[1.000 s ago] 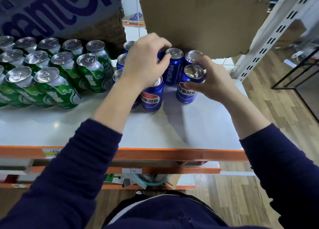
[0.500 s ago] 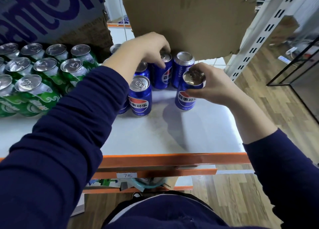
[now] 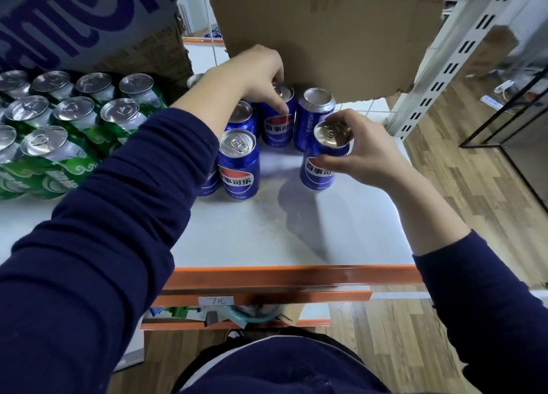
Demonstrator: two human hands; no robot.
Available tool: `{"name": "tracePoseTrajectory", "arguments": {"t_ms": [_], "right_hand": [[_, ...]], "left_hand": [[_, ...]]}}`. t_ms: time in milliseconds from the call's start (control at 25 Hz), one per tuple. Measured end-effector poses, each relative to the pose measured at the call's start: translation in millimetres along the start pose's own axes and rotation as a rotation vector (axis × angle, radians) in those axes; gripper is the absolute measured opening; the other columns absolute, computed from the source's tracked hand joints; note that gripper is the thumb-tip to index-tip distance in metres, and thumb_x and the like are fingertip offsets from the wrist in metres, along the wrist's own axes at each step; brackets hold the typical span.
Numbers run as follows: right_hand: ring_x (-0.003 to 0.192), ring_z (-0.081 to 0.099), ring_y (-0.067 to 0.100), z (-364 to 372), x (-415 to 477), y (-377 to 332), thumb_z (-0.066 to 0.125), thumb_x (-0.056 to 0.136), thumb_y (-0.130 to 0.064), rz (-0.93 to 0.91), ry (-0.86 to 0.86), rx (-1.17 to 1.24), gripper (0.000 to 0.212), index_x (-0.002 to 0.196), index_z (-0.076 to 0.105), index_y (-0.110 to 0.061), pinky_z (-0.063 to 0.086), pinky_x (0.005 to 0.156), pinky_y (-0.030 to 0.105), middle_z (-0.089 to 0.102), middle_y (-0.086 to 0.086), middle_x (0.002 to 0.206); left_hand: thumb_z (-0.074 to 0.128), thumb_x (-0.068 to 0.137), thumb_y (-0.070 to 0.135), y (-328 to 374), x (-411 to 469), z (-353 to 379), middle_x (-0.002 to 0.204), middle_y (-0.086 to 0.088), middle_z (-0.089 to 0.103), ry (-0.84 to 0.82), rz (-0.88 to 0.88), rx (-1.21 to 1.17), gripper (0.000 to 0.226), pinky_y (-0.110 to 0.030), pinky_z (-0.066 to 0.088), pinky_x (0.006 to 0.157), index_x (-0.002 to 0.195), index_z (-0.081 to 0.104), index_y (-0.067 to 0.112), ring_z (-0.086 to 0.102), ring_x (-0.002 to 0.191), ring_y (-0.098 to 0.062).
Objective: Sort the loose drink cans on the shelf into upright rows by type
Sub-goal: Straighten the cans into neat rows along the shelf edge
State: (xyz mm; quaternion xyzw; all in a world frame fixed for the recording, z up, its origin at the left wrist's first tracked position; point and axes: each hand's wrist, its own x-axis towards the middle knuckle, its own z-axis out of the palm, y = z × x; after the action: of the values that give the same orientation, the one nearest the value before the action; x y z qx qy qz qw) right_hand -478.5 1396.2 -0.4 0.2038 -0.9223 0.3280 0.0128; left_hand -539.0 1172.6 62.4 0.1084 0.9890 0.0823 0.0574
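Head view: right hand (image 3: 364, 153) pinches the rim of a blue aluminium Pepsi can (image 3: 318, 168), upright on the white shelf (image 3: 296, 230), well right of the green can block (image 3: 59, 156). Left hand (image 3: 252, 73) curls over a rear blue can (image 3: 278, 126), nearer that block. Judgement: probably full and heavy, thin slick wall; grip the upper sidewall.

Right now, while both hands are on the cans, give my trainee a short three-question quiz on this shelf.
1. True or false: the right hand grips the front blue can near its top.
2. The cans on the left are: A red, B green, C orange.
3. Fill in: the left hand grips a second blue can, in the ___ row.
Key: 1 true; 2 B; 3 back.
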Motion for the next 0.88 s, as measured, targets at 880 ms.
{"name": "tracePoseTrajectory", "arguments": {"t_ms": [880], "right_hand": [[0.086, 0.053, 0.021, -2.8, 20.4, -44.4, 0.078, 0.067, -0.025, -0.119, -0.01, -0.156, 0.038, 0.102, 0.071, -0.012, 0.045, 0.074, 0.034, 0.057, 0.007, 0.097]], "left_hand": [[0.064, 0.086, 0.024, 26.1, -144.7, 68.5, 0.087, -0.003, 0.066, 0.662, 0.158, -0.345, 0.015, -0.035, 0.048, 0.075, 0.094, 0.071, 0.012, 0.06, 0.084, -0.021]]}}
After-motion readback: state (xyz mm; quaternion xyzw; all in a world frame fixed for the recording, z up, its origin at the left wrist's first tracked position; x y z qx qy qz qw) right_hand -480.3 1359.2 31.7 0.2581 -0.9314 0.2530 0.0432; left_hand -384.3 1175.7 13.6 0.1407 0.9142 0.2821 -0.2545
